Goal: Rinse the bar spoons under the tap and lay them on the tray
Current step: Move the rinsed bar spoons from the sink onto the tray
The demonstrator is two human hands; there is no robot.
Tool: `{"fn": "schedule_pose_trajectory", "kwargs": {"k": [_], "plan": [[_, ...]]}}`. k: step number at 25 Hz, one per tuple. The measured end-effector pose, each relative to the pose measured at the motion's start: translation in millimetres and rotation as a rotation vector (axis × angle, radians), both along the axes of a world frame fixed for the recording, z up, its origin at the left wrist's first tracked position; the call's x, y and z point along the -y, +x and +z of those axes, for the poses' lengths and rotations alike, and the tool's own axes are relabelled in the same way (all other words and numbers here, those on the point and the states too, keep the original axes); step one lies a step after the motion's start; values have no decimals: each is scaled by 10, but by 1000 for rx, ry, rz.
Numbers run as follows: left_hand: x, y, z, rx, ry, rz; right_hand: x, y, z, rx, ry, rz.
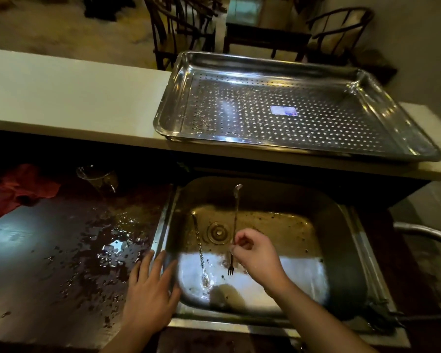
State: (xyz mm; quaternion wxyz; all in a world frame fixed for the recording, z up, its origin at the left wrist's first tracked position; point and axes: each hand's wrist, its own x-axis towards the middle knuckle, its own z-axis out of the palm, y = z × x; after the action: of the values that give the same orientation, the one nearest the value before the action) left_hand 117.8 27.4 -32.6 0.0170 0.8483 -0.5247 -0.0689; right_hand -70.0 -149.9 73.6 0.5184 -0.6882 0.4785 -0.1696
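Two bar spoons (236, 212) (200, 248), one perforated tray (290, 143), one sink (341, 250), one red cloth (21, 189), one glass (99, 178), two hands (150, 291) (255, 256).

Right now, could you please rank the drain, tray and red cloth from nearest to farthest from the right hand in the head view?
From the right hand:
1. Drain, in the sink beside it.
2. Tray, on the raised counter behind.
3. Red cloth, far left.

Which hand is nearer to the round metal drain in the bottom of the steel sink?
Right. The right hand hovers just right of the drain, pinching a thin metal bar spoon. The left hand rests on the sink at its left rim, farther away.
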Motion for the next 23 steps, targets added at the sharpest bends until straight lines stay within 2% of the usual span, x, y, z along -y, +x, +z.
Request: {"fn": "schedule_pose_trajectory", "kwargs": {"k": [4, 8, 13, 17, 21, 23], "plan": [[-3, -2, 16, 15, -6, -3, 175, -91, 685, 101, -132, -47], [-5, -12, 58, 24, -8, -9, 478, -186, 1393, 278, -155, -111], [-3, -28, 57, 12, -17, -5, 1075, -207, 2131, 313, -201, -161], [2, -12, 38, 13, -23, -18, 1672, -116, 2332, 232, -185, -235], [2, -1, 10, 7, -36, -19, 2117, 19, 2143, 117, 14, -336], [1, 5, 9, 14, -38, -25, 2252, 48, 2018, 17, 25, -362]]}}
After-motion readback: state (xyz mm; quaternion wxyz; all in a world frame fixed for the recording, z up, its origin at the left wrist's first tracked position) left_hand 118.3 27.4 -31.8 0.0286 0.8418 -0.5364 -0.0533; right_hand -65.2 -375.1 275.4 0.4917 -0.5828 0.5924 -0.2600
